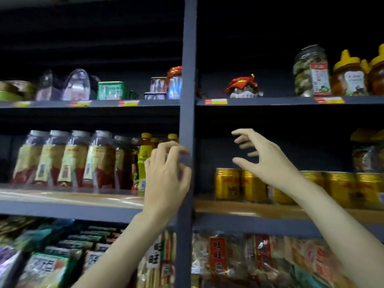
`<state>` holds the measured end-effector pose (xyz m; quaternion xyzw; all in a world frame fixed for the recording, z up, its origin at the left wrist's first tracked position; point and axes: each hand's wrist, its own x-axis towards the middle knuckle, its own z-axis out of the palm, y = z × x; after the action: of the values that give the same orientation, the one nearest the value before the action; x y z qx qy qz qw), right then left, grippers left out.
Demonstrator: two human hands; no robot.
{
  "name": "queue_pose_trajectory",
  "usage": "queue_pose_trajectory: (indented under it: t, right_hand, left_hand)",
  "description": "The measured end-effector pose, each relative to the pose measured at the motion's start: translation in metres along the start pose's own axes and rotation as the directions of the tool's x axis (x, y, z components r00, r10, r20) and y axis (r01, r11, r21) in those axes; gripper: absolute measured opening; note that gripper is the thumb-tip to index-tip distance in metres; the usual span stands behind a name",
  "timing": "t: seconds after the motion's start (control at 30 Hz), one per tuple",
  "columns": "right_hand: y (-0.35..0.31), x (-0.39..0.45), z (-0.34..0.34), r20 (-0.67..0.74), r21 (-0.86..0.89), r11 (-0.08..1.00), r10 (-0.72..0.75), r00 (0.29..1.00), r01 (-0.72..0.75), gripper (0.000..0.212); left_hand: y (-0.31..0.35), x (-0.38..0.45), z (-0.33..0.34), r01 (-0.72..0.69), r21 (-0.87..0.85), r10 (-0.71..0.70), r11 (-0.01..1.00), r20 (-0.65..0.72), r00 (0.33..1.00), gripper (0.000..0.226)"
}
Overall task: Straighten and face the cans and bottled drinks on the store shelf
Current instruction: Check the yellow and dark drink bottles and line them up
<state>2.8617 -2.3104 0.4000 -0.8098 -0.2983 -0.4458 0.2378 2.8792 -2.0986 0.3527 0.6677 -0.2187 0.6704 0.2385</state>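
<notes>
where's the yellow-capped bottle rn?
Head view, middle shelf, left bay: the yellow-capped bottle stands between the grey-capped bottles and the shelf upright, just left of the left hand.

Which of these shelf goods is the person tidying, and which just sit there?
Part of the job: gold cans, yellow-capped bottles, grey-capped bottles.

Just there: honey jars, snack packets, green tin.
</notes>
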Motion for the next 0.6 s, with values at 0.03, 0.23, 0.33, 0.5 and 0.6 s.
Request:
queue_pose_trajectory:
  t: [0.03, 0.23, 0.33, 0.5, 0.6]
  right_hand:
    - [-0.016, 0.003, 0.013, -0.009, 0.04, 0.999, -0.008, 1.0, 0.009, 0.053]
    - [-0.102, 0.03, 0.09, -0.121, 0.279, 0.96, 0.009, 0.993, 0.025, 0.048]
    - [-0.117, 0.049, 0.139, -0.009, 0.186, 0.976, 0.114, 0.993, -0.11, 0.057]
    - [-0.091, 0.078, 0.194, 0.027, -0.01, 0.879, 0.477, 0.878, -0.477, 0.099]
    - [-0.07, 0.095, 0.211, 0.038, 0.007, 0.763, 0.646, 0.762, -0.647, 0.116]
  left_hand:
    - [-0.016, -0.002, -0.01, 0.03, 0.007, -0.03, 1.0, 0.02, 0.999, 0.027]
    - [-0.122, -0.004, -0.056, 0.039, 0.143, -0.085, 0.989, 0.331, 0.94, 0.039]
    - [-0.162, 0.008, -0.06, -0.027, 0.15, -0.04, 0.988, 0.428, 0.903, 0.042]
    - [-0.198, 0.008, -0.049, -0.096, 0.17, 0.0, 0.981, 0.49, 0.872, 0.042]
    - [-0.214, -0.006, -0.042, -0.067, 0.148, -0.004, 0.987, 0.434, 0.901, 0.044]
